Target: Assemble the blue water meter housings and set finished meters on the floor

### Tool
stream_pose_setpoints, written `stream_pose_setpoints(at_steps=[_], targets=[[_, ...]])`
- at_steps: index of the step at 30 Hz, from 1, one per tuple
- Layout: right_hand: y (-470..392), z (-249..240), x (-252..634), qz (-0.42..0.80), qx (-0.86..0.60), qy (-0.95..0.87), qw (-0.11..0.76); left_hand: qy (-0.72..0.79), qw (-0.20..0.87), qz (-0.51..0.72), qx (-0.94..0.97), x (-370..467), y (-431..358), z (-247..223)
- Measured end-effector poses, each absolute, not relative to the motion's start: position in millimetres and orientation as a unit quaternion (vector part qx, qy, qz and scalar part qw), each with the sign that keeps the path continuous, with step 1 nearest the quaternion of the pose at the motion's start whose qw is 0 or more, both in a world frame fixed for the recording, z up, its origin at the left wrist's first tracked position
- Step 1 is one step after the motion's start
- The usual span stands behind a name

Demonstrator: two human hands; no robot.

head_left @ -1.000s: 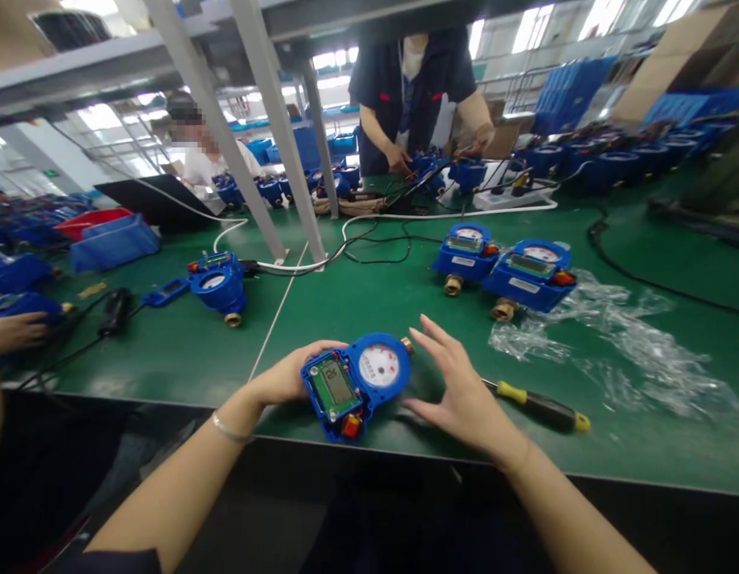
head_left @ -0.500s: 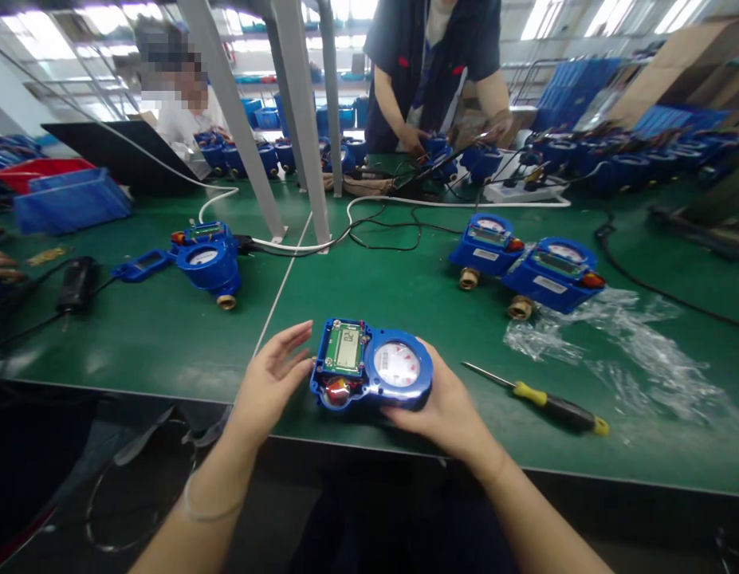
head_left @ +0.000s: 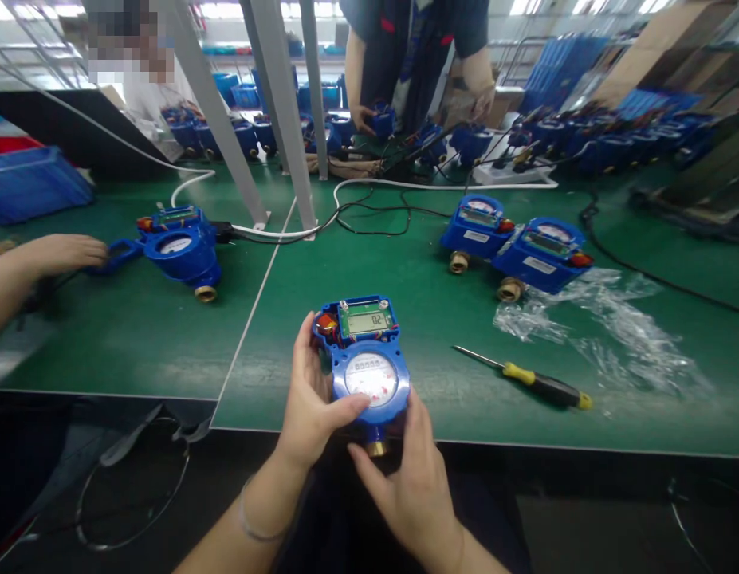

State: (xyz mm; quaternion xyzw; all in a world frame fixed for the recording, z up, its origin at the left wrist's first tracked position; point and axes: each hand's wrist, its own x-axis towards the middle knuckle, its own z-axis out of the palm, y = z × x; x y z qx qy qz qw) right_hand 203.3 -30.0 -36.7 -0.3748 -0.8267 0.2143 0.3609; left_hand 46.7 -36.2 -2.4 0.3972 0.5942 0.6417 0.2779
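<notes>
Meter (head_left: 362, 347) is held dial-up at the near edge of the bench (head_left: 267, 343), display (head_left: 369, 322) at 12 o'clock, brass fitting (head_left: 377, 448) at 6. The left hand (head_left: 309, 414) wraps its fingers round the 9 o'clock side, thumb over the dial (head_left: 372, 375); the right hand (head_left: 414, 486) curves half-spread fingers about 4 o'clock, whether gripping I cannot tell. Screwdriver (head_left: 524, 379): 3 o'clock.
</notes>
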Motion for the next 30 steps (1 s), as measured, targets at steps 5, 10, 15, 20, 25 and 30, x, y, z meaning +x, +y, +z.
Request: stream_pose_setpoints(at_steps=[5,10,15,20,25,30], targets=[[-34.4,-40.4,206.3,0.25,-0.364,-0.82,0.365,0.556,0.339,0.631,0.422,33.8,-25.3,-0.9],[-3.1,-27.9,229.9,0.263,-0.326,-0.832,0.364,0.626,0.259,0.578,0.455,35.0,-37.0,0.7],[74.4,-25.1,293.6,0.018,-0.412,-0.837,0.359,0.625,-0.068,0.411,0.66,35.9,-65.2,13.9],[117.9,-42.8,348.1,-0.078,-0.433,-0.864,0.244,0.537,-0.046,0.242,0.807,26.5,-67.9,34.6],[97.7,-39.9,345.6,-0.046,-0.449,-0.849,0.275,0.519,-0.062,0.202,0.828,23.2,-63.1,44.1],[65.5,-30.3,328.8,0.099,-0.463,-0.798,0.373,0.518,-0.074,0.177,0.833,27.2,-68.1,50.0]])
